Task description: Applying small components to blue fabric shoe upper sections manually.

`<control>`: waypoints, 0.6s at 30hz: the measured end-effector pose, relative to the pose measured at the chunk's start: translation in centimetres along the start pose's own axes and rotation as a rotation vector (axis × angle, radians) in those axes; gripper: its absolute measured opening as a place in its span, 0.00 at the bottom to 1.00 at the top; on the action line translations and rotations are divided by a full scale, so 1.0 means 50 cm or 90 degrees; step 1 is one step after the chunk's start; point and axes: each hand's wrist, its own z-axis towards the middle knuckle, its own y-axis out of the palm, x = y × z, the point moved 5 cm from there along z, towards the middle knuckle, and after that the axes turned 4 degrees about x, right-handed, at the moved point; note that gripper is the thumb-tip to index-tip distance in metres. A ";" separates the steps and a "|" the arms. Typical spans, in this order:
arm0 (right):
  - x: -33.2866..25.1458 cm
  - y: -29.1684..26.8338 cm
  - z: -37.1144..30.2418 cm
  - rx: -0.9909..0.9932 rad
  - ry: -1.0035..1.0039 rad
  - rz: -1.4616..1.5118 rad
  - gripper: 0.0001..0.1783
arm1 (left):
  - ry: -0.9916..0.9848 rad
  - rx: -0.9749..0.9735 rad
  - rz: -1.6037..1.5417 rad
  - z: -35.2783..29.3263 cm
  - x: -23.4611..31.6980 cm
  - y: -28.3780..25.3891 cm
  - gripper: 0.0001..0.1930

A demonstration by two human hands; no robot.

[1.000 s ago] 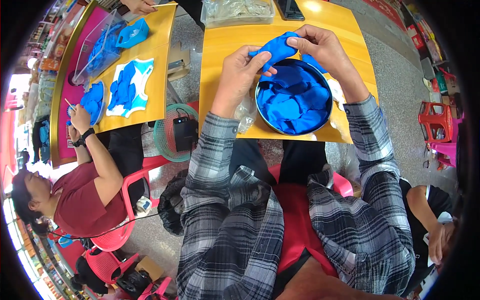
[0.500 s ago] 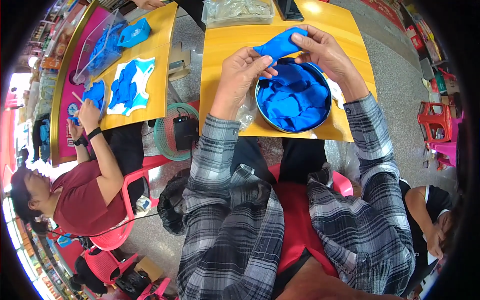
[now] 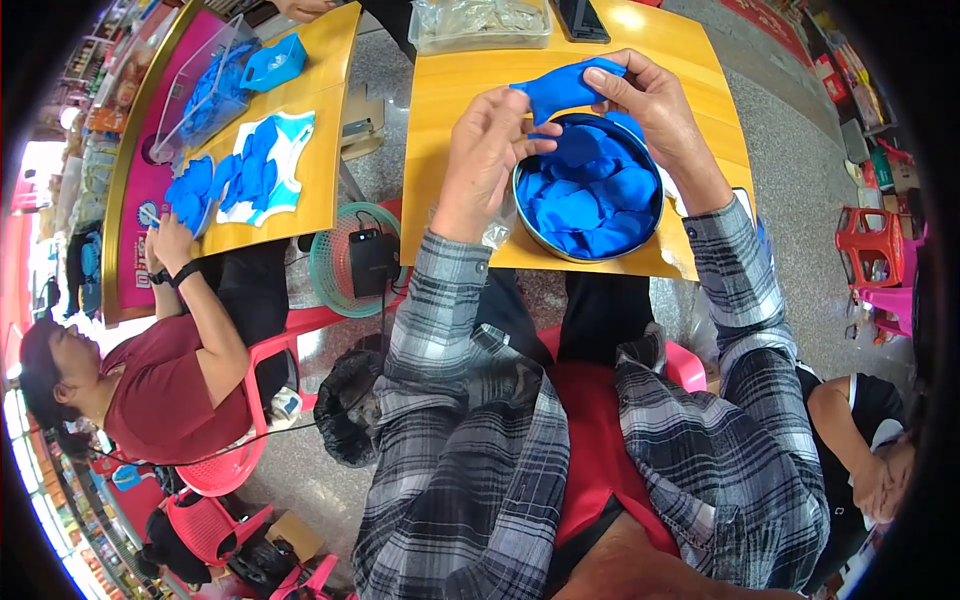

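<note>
My right hand [image 3: 662, 112] pinches one end of a small blue fabric piece [image 3: 560, 90] between thumb and fingers. The piece is stretched out sideways above a round tin [image 3: 588, 259]. At its other end is my left hand [image 3: 485, 150], fingers spread apart, with a fingertip right beside the fabric; whether it touches cannot be made out. Inside the tin lies a heap of similar blue fabric pieces [image 3: 600, 200], loosely overlapping. Both forearms, in plaid sleeves, reach over the front edge of the table [image 3: 455, 90].
Behind the tin stand a clear plastic box [image 3: 480, 42] and a dark phone [image 3: 582, 20]. A co-worker [image 3: 175, 380] sits at the left table, which holds blue pieces, a white-and-blue sheet [image 3: 292, 175] and a blue basket [image 3: 273, 65]. A green basket [image 3: 330, 270] stands between the tables.
My left hand's fingers have opened and drawn off the fabric's left end. My right hand still holds it, slightly farther right. The co-worker's hands have shifted downward.
</note>
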 end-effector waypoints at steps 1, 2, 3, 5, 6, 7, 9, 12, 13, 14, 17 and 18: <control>-0.001 -0.001 0.000 0.010 0.006 -0.022 0.18 | -0.003 -0.004 0.050 -0.003 -0.005 0.000 0.11; -0.004 0.001 -0.001 0.009 0.006 -0.023 0.18 | -0.006 -0.010 0.098 -0.005 -0.008 0.000 0.10; -0.007 0.006 -0.005 -0.014 0.005 -0.023 0.19 | -0.005 -0.010 0.097 -0.004 -0.010 -0.005 0.10; -0.019 0.015 -0.013 -0.038 0.004 -0.023 0.20 | 0.031 -0.022 0.091 0.003 -0.010 -0.022 0.10; -0.025 0.021 -0.018 -0.057 0.042 -0.049 0.22 | 0.032 -0.021 0.091 0.004 -0.012 -0.034 0.10; -0.027 0.026 -0.021 -0.076 0.081 -0.075 0.23 | 0.030 -0.040 0.160 0.003 -0.014 -0.044 0.10; -0.030 0.032 -0.026 -0.134 0.087 -0.186 0.24 | 0.026 -0.063 0.227 0.001 -0.014 -0.047 0.09; -0.027 0.046 -0.035 -0.194 0.101 -0.283 0.25 | -0.019 -0.071 0.228 -0.005 -0.014 -0.045 0.08; -0.024 0.045 -0.035 -0.169 0.074 -0.277 0.24 | -0.032 -0.055 0.172 -0.008 -0.016 -0.042 0.08; -0.024 0.045 -0.035 -0.144 0.048 -0.270 0.24 | -0.046 -0.040 0.115 -0.011 -0.018 -0.038 0.08; -0.025 0.053 -0.039 -0.139 0.044 -0.223 0.23 | -0.013 -0.017 0.082 -0.018 -0.019 -0.020 0.08; -0.027 0.059 -0.043 -0.141 0.044 -0.223 0.23 | -0.012 -0.015 0.082 -0.018 -0.019 -0.025 0.08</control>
